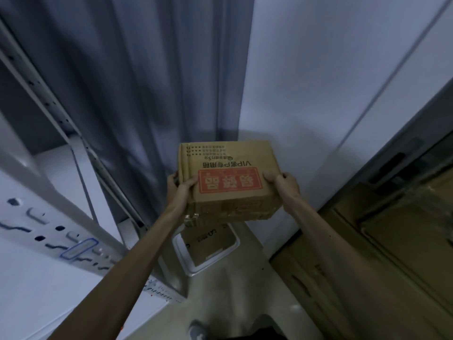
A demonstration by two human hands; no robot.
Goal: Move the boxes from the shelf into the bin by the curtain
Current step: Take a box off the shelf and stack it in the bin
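A brown cardboard box [229,180] with a red label on top is held in the air between both hands. My left hand [180,186] grips its left side and my right hand [284,184] grips its right side. Directly below the box, on the floor, stands a white bin [208,262] beside the grey curtain [152,94]. Another brown box [208,241] lies inside the bin, partly hidden by the held box. The white metal shelf [61,204] stands at the left.
A white wall rises behind the bin at the right. Flattened cardboard sheets [380,241] lean along the right side. The shelf's perforated upright [93,153] stands close to my left arm. My shoe [197,331] shows at the bottom on the pale floor.
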